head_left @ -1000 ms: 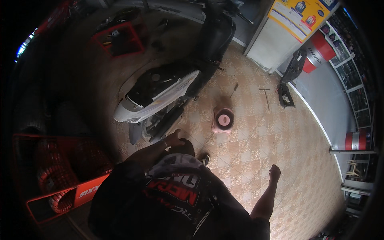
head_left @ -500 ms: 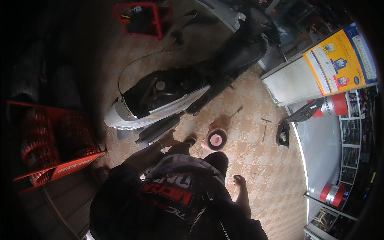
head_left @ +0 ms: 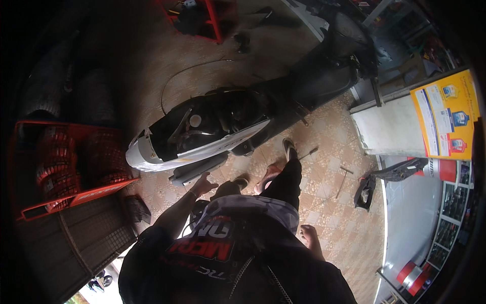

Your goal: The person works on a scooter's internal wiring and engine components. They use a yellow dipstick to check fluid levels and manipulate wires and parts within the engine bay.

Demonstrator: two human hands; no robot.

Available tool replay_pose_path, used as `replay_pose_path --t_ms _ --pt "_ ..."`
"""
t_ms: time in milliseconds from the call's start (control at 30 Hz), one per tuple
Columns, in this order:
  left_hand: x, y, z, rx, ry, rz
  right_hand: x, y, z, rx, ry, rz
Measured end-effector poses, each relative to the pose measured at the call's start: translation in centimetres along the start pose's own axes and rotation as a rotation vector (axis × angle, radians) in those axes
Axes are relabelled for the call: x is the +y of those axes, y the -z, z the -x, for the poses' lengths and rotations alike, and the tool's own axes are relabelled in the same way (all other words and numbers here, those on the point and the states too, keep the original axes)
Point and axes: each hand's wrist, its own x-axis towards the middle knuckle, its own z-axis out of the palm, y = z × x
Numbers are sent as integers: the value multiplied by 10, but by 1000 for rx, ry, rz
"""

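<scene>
our left hand (head_left: pixel 202 184) is spread open just beside the scooter (head_left: pixel 202 131); our right hand (head_left: pixel 308 236) hangs loosely curled, holding nothing.

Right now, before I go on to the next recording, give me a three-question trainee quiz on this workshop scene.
1. True or false: the left hand is stretched out, open, toward the scooter.
2. Multiple choice: what stands on the floor at the person's left? A) a red rack B) a blue barrel C) a green ladder
3. Fill in: the right hand hangs by the person's side and holds ____.

Key: 1 true. 2 A. 3 nothing: it is empty, with the fingers loosely curled, over the tiled floor.
</scene>
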Motion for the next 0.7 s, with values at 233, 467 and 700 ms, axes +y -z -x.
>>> replay_pose_path --t_ms 233,467,700 --pt "94 -75 4 197 172 119 -260 124 -145 101 484 579" --pt "198 -146 28 199 58 284 -583 77 -25 -154 1299 625" --pt "226 -166 31 277 105 258 -815 -98 210 -257 1856 1164"
